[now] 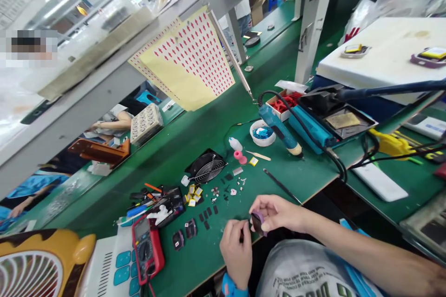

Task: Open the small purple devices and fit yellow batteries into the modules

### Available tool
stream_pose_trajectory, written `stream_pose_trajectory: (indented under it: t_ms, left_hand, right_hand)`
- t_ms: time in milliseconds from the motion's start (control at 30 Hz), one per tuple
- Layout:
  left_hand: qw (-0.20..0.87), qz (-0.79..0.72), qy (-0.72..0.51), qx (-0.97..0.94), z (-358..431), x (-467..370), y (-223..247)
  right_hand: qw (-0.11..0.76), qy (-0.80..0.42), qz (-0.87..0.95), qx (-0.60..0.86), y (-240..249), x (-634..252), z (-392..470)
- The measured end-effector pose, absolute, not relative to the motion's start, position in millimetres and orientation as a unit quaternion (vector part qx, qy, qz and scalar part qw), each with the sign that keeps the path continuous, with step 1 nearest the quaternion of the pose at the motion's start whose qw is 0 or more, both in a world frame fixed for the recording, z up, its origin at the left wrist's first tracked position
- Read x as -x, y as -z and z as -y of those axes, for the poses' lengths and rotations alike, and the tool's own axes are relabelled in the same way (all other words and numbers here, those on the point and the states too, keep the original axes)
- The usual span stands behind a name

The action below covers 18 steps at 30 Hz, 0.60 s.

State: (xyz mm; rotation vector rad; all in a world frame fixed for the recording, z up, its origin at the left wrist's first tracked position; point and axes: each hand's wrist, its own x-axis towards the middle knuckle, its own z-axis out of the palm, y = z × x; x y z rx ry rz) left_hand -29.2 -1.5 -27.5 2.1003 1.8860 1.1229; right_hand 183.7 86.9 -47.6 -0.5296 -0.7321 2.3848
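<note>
My right hand [275, 211] grips a small purple watch-like casing [258, 221] just above the near edge of the green bench [195, 134]. My left hand [237, 247] is closed around a thin dark tool [241, 235], its tip right beside the casing. Two more purple casings [184, 235] lie on the bench to the left of my hands. Small black pads [207, 215] and tiny yellow and white parts [193, 193] are scattered just beyond.
A red multimeter [146, 248], a small black fan [206, 167], a blue electric screwdriver [280, 131], a soldering station [331, 118] with cables and a white bowl [262, 132] crowd the bench. A yellow sticker sheet [190, 62] hangs above. Other people's arms [111, 123] work across the bench.
</note>
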Motion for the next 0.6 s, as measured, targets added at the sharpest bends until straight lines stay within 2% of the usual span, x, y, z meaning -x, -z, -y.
stream_pose_trajectory:
  t_ms: [600]
  left_hand:
    - [0.02, -0.599, -0.365, -0.712, -1, 25, 16]
  right_hand:
    - [0.277, -0.88, 0.301, 0.239, 28, -193, -85]
